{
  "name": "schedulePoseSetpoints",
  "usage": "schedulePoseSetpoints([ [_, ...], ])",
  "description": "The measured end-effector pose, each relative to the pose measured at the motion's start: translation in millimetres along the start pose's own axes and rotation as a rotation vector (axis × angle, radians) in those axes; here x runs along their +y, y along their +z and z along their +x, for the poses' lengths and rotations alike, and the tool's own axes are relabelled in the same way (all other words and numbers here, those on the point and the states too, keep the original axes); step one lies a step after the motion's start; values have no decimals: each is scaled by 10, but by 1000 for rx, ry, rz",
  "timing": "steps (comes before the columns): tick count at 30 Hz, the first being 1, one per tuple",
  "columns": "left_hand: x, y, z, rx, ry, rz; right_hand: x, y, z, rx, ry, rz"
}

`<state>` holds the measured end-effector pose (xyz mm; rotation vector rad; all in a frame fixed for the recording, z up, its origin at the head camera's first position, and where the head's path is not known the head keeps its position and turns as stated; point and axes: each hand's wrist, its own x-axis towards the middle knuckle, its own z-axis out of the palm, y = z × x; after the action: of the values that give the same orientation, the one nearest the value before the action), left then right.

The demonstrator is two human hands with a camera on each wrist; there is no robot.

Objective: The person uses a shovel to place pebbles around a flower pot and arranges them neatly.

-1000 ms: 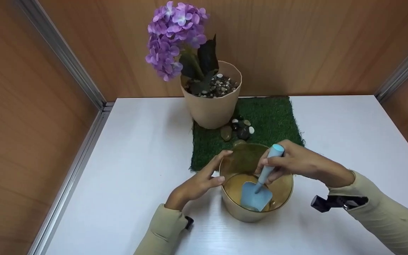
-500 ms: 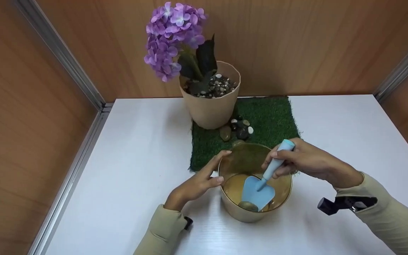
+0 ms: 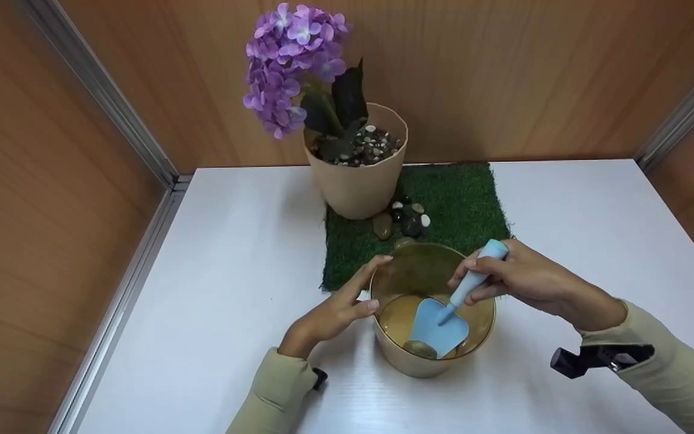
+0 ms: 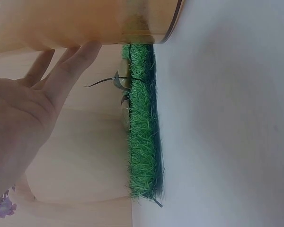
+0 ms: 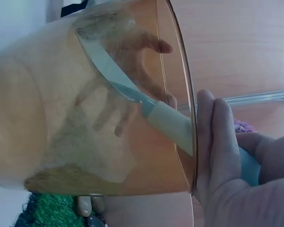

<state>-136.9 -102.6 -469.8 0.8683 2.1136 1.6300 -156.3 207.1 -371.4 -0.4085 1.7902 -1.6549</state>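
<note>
In the head view my right hand [image 3: 531, 277] grips the pale blue handle of a small garden trowel [image 3: 440, 328], its blade slanting down inside a see-through amber tub [image 3: 404, 363]. An olive-brown stone [image 3: 420, 349] lies at the blade's lower left edge; the right wrist view shows this stone [image 5: 106, 26] through the wall at the trowel tip. My left hand [image 3: 336, 310] rests against the tub's left side, thumb and fingers spread and fairly straight. Its fingers [image 4: 73, 66] touch the tub wall [image 4: 85, 23] in the left wrist view.
Behind the tub lies a green turf mat [image 3: 464, 199] with several pebbles [image 3: 410, 220] on it. A beige pot [image 3: 356, 187] with purple flowers [image 3: 299, 54] stands at its back left. Wood panels [image 3: 503, 78] border the white table [image 3: 250, 253].
My right hand has moved right, tilting the trowel handle rightward and shifting the blade slightly. The stone has come into sight beside the blade. My left hand has stayed on the tub.
</note>
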Motion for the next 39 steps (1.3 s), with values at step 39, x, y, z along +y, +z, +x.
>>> schedulePoseSetpoints([
  [39,-39,3,19,-2,28,-15,80,18,-169,158,27,238],
])
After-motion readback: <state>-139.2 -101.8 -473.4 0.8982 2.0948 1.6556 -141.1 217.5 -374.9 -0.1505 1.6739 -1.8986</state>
